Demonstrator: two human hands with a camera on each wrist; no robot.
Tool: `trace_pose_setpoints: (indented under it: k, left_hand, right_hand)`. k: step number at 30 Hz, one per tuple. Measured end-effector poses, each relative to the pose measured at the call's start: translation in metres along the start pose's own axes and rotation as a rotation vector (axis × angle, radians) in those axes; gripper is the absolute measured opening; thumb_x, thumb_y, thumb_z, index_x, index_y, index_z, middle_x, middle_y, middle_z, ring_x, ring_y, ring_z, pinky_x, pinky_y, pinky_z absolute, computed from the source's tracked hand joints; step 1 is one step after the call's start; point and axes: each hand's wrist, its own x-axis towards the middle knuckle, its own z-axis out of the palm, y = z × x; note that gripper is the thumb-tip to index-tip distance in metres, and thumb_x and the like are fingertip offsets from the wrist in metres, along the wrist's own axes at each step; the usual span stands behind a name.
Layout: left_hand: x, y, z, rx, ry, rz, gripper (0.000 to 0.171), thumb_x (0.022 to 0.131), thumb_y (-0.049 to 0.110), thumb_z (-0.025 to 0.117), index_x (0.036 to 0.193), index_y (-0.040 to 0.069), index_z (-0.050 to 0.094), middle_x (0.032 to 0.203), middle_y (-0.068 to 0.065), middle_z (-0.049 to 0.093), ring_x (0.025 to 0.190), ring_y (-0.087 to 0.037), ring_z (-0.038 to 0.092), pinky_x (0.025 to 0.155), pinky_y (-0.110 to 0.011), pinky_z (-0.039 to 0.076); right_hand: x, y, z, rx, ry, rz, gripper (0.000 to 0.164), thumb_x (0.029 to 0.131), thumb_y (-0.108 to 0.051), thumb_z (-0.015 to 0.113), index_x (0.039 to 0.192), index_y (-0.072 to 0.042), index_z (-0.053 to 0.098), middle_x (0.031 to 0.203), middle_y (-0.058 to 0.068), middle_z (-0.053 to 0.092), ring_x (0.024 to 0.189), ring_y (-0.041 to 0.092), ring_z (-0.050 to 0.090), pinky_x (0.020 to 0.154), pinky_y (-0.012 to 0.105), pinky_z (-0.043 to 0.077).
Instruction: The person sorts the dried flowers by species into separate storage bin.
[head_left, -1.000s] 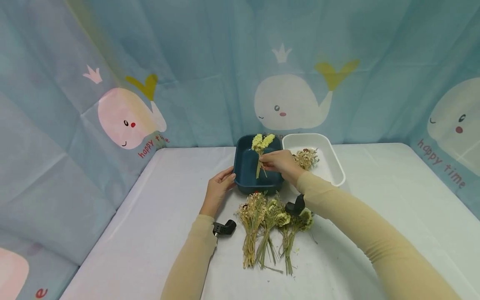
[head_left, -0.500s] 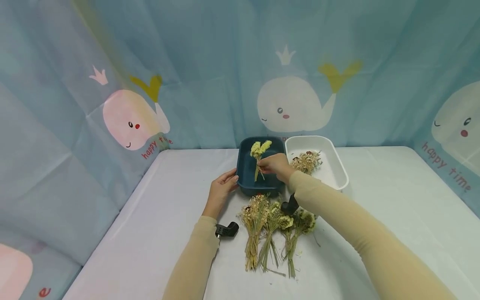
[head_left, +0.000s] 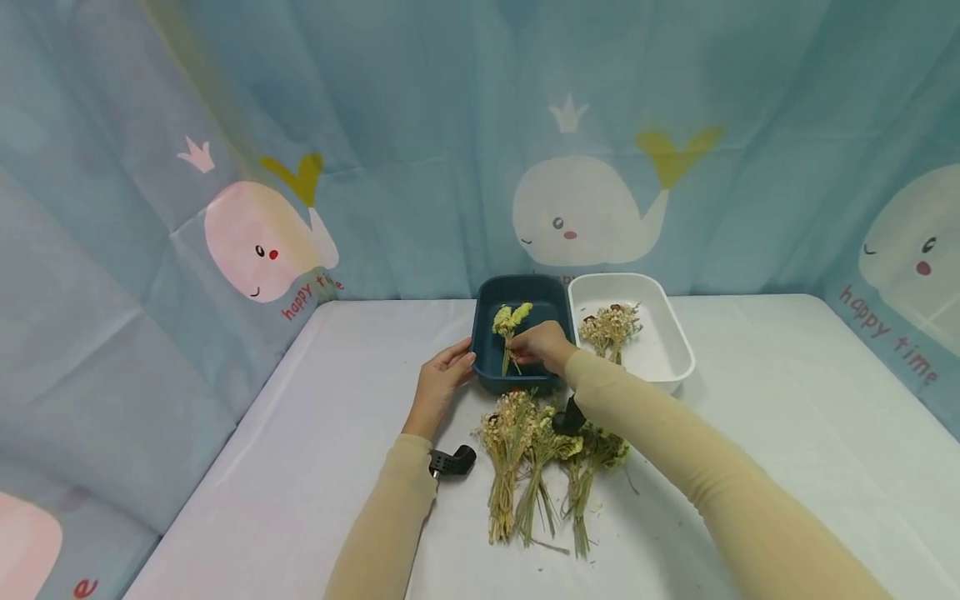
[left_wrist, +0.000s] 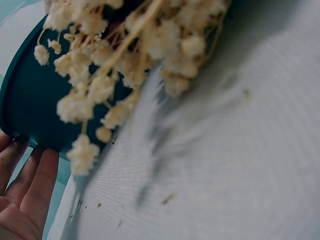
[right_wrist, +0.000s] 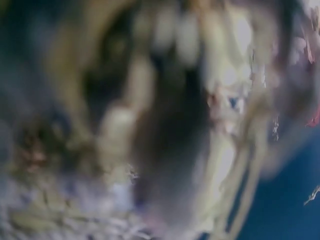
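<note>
The grip of the right hand [head_left: 544, 344] pinches yellow flowers [head_left: 502, 320] over the blue tray [head_left: 540, 292], which the outstretched left hand [head_left: 441, 379] touches, and squeezing too hard could snap the dry stems [head_left: 505, 363]

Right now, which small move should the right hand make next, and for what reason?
Probably lower the right hand slightly, without loosening its grip on the yellow flowers: they are over the dark blue tray, at unclear height, and the left hand touches the tray's side.
</note>
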Motion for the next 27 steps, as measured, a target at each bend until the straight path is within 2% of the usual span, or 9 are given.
trace_pose_setpoints:
  k: [5,14,27]
  left_hand:
    - [0.0009,0.0009,0.0010,-0.002,-0.013,-0.011,0.046,0.098,0.023,0.065,0.141,0.010,0.057,0.144,-0.014,0.057,0.128,-0.026,0.059,0.106,-0.039,0.054]
    - [0.0003,0.0028,0.0005,0.008,0.002,0.014,0.046,0.098,0.024,0.066,0.140,0.010,0.058,0.142,-0.015,0.059,0.124,-0.024,0.063,0.104,-0.041,0.055]
    - [0.0001,0.0053,-0.0013,-0.012,-0.007,0.007,0.044,0.097,0.023,0.066,0.139,0.012,0.059,0.140,-0.013,0.060,0.127,-0.026,0.060,0.105,-0.039,0.055]
  right_hand:
    - [0.0041,-0.0007,0.0001,-0.022,0.009,0.038,0.030,0.091,-0.001,0.070,0.118,0.012,0.067,0.062,0.002,0.066,0.053,0.010,0.065,0.055,0.021,0.060]
    - [0.0074,-0.0005,0.0041,-0.046,-0.004,0.073,0.029,0.090,0.000,0.070,0.117,0.012,0.068,0.062,0.003,0.066,0.052,0.010,0.065,0.053,0.021,0.059]
    - [0.0060,-0.0020,0.0039,-0.089,-0.016,0.105,0.030,0.090,-0.001,0.072,0.117,0.009,0.068,0.075,0.005,0.071,0.057,0.011,0.066,0.060,0.024,0.061]
